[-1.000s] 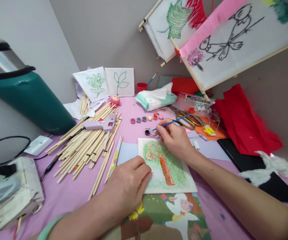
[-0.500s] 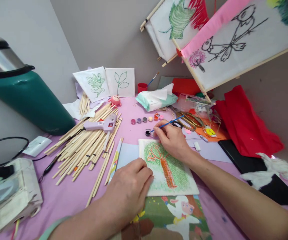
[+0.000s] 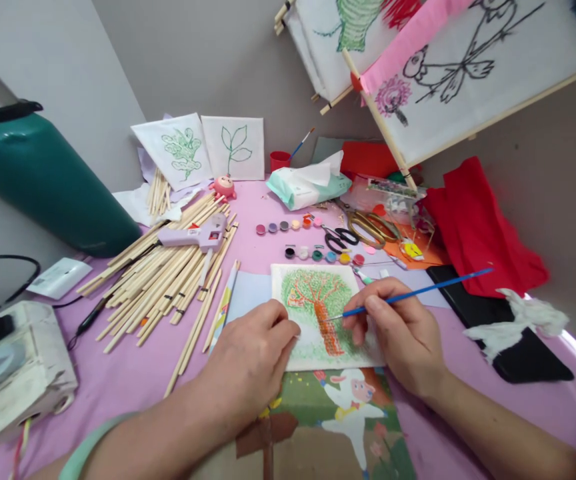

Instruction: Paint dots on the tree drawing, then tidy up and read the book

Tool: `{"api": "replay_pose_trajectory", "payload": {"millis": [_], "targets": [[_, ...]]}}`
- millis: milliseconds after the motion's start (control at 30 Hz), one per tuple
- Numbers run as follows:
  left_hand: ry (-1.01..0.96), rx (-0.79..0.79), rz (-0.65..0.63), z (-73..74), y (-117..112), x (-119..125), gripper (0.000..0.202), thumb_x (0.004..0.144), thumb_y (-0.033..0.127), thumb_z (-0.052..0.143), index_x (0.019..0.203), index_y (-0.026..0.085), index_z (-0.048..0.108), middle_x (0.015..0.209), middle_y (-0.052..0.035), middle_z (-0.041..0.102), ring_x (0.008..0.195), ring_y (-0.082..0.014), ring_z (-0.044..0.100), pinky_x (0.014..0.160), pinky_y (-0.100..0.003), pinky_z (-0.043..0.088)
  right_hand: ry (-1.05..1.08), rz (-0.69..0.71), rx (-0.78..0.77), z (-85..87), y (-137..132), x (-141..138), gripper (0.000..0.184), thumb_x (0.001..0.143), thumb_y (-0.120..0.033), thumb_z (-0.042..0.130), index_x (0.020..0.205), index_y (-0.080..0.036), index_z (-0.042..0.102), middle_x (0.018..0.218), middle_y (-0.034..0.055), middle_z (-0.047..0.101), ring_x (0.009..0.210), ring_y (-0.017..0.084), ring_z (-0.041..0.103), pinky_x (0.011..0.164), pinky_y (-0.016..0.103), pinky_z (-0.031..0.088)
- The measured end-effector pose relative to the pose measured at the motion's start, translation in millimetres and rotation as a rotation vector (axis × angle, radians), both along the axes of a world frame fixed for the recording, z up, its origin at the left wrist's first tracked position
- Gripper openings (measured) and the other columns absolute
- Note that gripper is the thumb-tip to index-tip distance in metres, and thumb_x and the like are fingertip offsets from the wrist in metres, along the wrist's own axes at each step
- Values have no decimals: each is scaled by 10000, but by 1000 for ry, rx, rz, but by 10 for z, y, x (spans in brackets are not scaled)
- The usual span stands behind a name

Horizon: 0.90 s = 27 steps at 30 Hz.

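Note:
A small white canvas with a painted green and orange tree (image 3: 313, 300) lies on the pink table in front of me. My left hand (image 3: 251, 360) rests curled on the canvas's left edge and pins it down. My right hand (image 3: 403, 333) pinches a thin blue paintbrush (image 3: 418, 291), whose tip touches the orange trunk. Two rows of small paint pots (image 3: 325, 255) sit just beyond the canvas.
A pile of bamboo sticks (image 3: 168, 273) with a lilac glue gun (image 3: 195, 237) lies to the left. Scissors (image 3: 341, 237), a tissue pack (image 3: 308, 187), red cloth (image 3: 478, 227) and a picture book (image 3: 338, 427) surround the canvas. A teal flask (image 3: 43, 180) leans at left. Painted paper frames (image 3: 468, 73) hang above.
My right hand has drawn the brush back from the paint pots to the tree trunk on the canvas. My left hand has stayed on the canvas edge.

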<state>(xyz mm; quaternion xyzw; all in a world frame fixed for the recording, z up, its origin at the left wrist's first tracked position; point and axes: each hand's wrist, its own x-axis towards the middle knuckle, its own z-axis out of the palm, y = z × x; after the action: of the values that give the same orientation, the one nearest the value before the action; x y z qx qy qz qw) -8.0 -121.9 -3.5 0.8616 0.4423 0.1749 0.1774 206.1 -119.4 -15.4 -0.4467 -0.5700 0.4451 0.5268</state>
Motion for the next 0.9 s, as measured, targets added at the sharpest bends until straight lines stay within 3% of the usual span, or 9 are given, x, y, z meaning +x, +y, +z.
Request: {"api": "replay_pose_trajectory", "payload": {"millis": [167, 333, 533, 900], "targets": [[66, 33, -20, -33, -6, -1, 260, 929, 195, 391, 898, 163, 648, 877, -66, 572, 761, -183, 565, 673, -350, 500, -59, 30, -35, -104, -103, 28, 175, 937, -309, 464, 830, -195, 543, 635, -21, 634, 470, 80, 551, 437, 197, 411], [165, 108, -62, -66, -26, -13, 230, 912, 156, 387, 941, 164, 615, 901, -69, 565, 763, -192, 545, 653, -348, 493, -41, 17, -24, -88, -75, 4, 185, 939, -315, 456, 823, -191, 529, 629, -25, 624, 462, 80, 546, 446, 205, 430], [345, 137, -146, -1, -37, -9, 196, 842, 85, 428, 964, 139, 571, 993, -95, 548, 846, -233, 522, 671, -368, 490, -78, 8, -19, -81, -117, 23, 173, 934, -308, 460, 831, -187, 526, 613, -21, 630, 442, 80, 534, 407, 190, 406], [243, 89, -71, -14, 1, 30, 238, 926, 179, 356, 896, 155, 591, 908, -76, 571, 775, -199, 544, 651, -344, 488, -238, 37, 58, -116, -180, 56, 153, 930, -279, 448, 856, -191, 550, 636, 0, 637, 484, 111, 559, 417, 226, 418]]}}
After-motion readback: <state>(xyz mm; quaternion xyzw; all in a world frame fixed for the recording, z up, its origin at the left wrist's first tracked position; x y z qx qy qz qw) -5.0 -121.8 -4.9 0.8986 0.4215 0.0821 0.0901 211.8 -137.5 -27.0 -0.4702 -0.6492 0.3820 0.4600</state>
